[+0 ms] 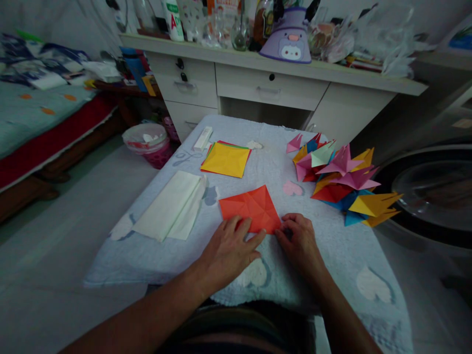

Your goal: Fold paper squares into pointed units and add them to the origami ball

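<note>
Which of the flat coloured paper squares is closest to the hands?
The orange-red sheet: the left hand rests on it and the right hand is at its near right corner. The other squares lie in the yellow-topped stack farther back.

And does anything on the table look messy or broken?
Nothing looks spilled or broken. The paper stack is slightly askew: red and green poke out from under its yellow sheet. The orange paper has creases, probably folds, not damage.
</note>
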`<state>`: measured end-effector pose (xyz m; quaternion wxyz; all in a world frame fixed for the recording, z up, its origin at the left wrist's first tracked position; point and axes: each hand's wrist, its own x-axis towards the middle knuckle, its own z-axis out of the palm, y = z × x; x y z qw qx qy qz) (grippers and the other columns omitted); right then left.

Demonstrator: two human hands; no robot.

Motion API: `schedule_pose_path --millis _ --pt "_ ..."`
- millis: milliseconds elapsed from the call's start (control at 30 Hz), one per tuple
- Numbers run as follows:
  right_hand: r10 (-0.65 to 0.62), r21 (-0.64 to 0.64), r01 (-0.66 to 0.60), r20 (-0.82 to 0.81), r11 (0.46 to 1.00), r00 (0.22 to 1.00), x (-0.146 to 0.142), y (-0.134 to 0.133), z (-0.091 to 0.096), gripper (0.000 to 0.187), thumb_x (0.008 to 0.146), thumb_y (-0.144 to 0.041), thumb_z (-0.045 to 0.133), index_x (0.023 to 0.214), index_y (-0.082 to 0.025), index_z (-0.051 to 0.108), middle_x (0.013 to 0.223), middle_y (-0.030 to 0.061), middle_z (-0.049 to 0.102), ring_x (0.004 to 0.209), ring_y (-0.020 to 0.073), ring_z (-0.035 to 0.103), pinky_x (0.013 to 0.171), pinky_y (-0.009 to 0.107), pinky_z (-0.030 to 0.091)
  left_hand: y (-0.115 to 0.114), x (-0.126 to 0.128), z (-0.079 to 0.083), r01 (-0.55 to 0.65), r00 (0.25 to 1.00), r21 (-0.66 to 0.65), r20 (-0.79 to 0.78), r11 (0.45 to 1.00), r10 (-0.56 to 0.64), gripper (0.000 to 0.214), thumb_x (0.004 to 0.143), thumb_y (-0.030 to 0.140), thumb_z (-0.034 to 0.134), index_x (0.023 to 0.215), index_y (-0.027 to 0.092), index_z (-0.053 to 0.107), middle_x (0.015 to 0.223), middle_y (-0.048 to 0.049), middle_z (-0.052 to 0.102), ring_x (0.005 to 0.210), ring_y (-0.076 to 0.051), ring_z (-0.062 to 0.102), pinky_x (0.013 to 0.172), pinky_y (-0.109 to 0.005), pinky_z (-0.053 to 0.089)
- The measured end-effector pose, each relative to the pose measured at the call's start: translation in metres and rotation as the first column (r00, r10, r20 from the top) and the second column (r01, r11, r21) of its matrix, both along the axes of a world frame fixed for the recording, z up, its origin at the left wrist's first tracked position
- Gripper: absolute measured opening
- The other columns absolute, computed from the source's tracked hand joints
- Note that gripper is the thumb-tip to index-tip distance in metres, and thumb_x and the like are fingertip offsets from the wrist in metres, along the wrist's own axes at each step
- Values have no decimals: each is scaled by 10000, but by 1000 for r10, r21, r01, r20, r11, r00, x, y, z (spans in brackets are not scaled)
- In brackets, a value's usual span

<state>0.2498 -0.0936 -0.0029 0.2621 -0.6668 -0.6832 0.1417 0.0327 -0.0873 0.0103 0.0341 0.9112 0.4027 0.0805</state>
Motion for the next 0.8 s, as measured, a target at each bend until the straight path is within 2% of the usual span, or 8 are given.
schedule_pose_path --millis 67,133,267,400,600,800 --pt "4 -3 -4 3 1000 1000 0 0 0 98 799 -221 635 703 -214 652 1028 80 623 977 258 530 887 438 418 -4 1 3 3 1000 -23 9 1000 -2 584 842 571 609 1367 345 488 1358 -105 493 1231 -352 426 990 -515 412" --pt "5 -1 -5 6 1000 1000 1 -1 -1 89 802 -224 641 716 -213 657 1036 81 620 981 259 527 885 432 419 -5 2 4 -2 1000 -43 12 999 2 642 809 632 607 1362 326 498 1382 -116 485 1242 -366 424 993 -531 404" --pt "-2 6 2 13 1000 1000 1 -1 -2 85 808 -216 648 725 -208 667 1039 87 618 991 262 523 888 430 416 -4 4 1 25 999 -55 46 998 -22 633 840 599 595 1365 259 495 1415 -123 489 1283 -347 433 1080 -537 338" --pt "-23 16 23 13 1000 1000 0 -2 -2 110 814 -219 640 707 -214 664 1043 81 619 993 261 522 893 434 415 -3 5 -9 117 988 -79 109 990 -108 620 876 519 605 1378 186 460 1443 -116 496 1351 -286 420 1164 -457 277" --pt "-37 10 37 24 999 999 0 -3 -2 96 811 -244 649 724 -218 682 1044 88 612 992 273 519 891 458 416 -1 5 -15 128 986 -134 124 983 -112 670 862 543 610 1405 194 432 1512 -118 428 1424 -292 344 1177 -439 272" --pt "-77 56 73 77 996 994 1 -4 -4 104 796 -276 671 708 -220 665 1048 93 613 984 285 525 857 460 423 -1 3 -16 140 985 -176 123 974 -120 675 885 587 544 1459 272 380 1569 -89 347 1453 -294 295 1181 -482 245"
